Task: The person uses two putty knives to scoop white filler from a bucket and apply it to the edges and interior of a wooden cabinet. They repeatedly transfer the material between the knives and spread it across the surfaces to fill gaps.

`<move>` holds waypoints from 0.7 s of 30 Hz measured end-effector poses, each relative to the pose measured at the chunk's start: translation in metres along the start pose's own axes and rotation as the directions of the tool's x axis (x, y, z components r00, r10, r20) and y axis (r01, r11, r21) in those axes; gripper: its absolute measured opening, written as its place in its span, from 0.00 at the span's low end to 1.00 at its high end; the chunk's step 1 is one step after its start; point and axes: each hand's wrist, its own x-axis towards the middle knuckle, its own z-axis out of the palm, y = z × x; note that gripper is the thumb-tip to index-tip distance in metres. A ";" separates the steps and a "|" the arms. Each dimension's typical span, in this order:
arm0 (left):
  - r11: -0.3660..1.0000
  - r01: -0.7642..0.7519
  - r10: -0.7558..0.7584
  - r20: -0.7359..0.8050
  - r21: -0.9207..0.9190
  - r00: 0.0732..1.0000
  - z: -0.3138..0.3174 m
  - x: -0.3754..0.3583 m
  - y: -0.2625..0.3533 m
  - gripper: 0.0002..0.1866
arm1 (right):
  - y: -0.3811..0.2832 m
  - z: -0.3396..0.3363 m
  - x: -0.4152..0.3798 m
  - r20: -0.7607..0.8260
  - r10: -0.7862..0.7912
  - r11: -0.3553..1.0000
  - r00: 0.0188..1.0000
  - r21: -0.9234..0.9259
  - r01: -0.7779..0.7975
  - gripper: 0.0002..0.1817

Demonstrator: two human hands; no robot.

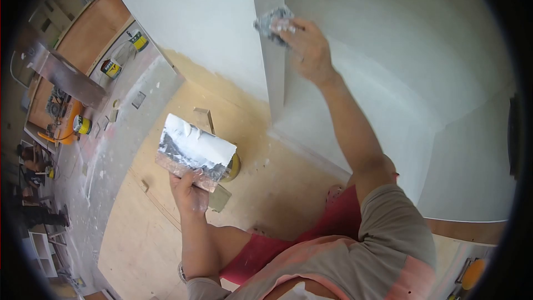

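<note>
1. My right hand (304, 45) is raised against the white wall (400, 50), at its outer corner edge (273, 55). The fingers are curled tight around a small grey, plaster-caked tool (273, 22); I cannot tell from here what kind of tool it is. It touches the corner edge.
2. My left hand (189, 191) is held low in front of me, closed on the bottom edge of a flat hawk board (191, 150). The thumb lies over the near rim.
3. The board is tilted and carries a smear of white plaster (202, 141) across its upper part; the lower part is grey and scraped.
4. Just beyond the board, partly hidden by it, a round yellow tin (233, 168) stands on the plywood floor (277, 189).
5. The floor near the foot of the wall is spattered white.
6. Well apart, toward the far left edge of the floor, two yellow-labelled cans (125, 55) and an orange machine (69, 122) stand amid dust.
</note>
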 end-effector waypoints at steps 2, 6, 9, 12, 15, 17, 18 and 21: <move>1.000 -0.020 0.020 -0.011 0.015 1.000 0.002 -0.007 -0.001 0.29 | -0.010 0.018 -0.045 0.026 0.075 0.996 0.997 0.035 -0.076 0.26; 1.000 -0.014 0.014 -0.009 0.022 1.000 0.010 -0.015 0.003 0.29 | -0.025 0.030 -0.102 0.128 0.250 0.948 0.960 0.171 -0.269 0.22; 0.999 0.020 -0.020 0.003 0.028 1.000 0.016 -0.019 0.006 0.30 | -0.030 0.026 -0.117 0.237 0.717 0.497 0.656 0.486 -0.719 0.17; 0.999 0.041 -0.041 0.022 0.021 0.999 0.013 -0.022 0.010 0.30 | -0.041 0.023 -0.107 0.257 0.921 0.123 0.294 0.523 -0.843 0.14; 0.997 0.053 -0.054 0.023 0.049 0.998 0.011 -0.023 0.011 0.31 | -0.061 0.052 -0.100 0.070 0.967 0.177 0.243 0.498 -0.849 0.17; 0.995 0.051 -0.054 0.027 0.082 0.998 0.003 -0.023 0.010 0.32 | -0.082 0.089 -0.107 -0.145 0.870 0.493 0.472 0.295 -0.819 0.18; 0.995 0.058 -0.061 0.036 0.080 0.997 -0.003 -0.023 0.011 0.32 | -0.090 0.097 -0.107 -0.278 0.665 0.726 0.693 0.023 -0.687 0.19; 0.997 0.044 -0.044 0.007 0.065 0.999 -0.010 -0.027 0.015 0.33 | -0.108 0.078 -0.126 -0.081 0.760 0.646 0.645 0.204 -0.735 0.19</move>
